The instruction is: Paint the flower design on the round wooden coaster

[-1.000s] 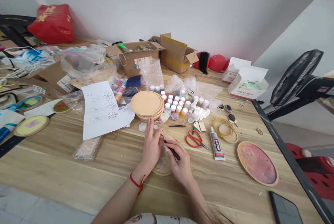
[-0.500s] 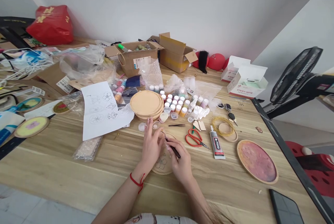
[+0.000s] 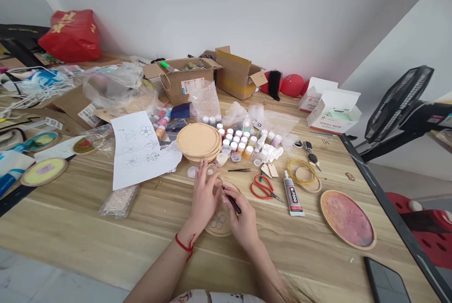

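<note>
On the tabletop (image 3: 106,232), your right hand (image 3: 244,223) grips a dark pen-like tool (image 3: 234,205) over a sketched wooden disc (image 3: 218,224); left hand (image 3: 204,197) unclear

Red-handled scissors (image 3: 264,189), B-7000 glue tube (image 3: 293,198), coiled brass wire (image 3: 297,172), pink-painted wooden tray (image 3: 348,219).

We are finding the wooden disc (image 3: 219,225) partly hidden beneath the right hand (image 3: 244,225), the black tool's tip (image 3: 224,192) too small to identify, and the phone (image 3: 386,280) cut off by the frame.
</note>
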Available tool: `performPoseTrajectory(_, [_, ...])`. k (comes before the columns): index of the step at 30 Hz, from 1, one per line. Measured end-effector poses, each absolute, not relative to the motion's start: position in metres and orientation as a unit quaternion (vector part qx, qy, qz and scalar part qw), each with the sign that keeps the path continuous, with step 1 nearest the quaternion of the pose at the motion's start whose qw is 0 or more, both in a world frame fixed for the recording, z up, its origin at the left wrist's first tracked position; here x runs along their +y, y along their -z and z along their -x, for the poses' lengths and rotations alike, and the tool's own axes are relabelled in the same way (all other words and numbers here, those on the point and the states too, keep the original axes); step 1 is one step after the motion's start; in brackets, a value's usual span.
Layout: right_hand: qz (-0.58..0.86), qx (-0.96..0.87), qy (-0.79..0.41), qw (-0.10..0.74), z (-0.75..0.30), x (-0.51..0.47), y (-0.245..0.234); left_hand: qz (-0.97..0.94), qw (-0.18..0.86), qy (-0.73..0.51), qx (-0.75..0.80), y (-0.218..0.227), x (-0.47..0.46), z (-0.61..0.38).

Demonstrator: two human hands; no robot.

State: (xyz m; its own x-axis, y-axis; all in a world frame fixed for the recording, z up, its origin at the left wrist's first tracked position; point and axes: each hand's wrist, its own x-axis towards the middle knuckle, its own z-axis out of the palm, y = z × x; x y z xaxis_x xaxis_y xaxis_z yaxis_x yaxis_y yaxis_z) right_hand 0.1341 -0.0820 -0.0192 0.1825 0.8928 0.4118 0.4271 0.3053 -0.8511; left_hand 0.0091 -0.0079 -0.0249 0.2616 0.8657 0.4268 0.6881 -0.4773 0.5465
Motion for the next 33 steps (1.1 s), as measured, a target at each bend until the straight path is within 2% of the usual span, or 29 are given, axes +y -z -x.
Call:
performPoseTrajectory(18, [0.538,-0.616,-0.22,0.531,-0.139,-0.083,0.015,-0.79,0.119,-0.343,0.494,0.024,-0.008,-0.009])
performPoseTrajectory(23, [0.51,-0.662,-0.232,0.497,-0.14,-0.081,0.011,-0.79,0.132,-0.347,0.488,0.026,-0.008,-0.008])
performPoseTrajectory(29, [0.511,-0.693,-0.188,0.473,-0.141,-0.084,0.01,-0.788,0.135,-0.343,0.493,0.025,-0.008,-0.009])
performPoseTrajectory(33, [0.521,-0.678,-0.21,0.474,-0.14,-0.086,0.01,-0.791,0.129,-0.334,0.496,0.025,-0.008,-0.01])
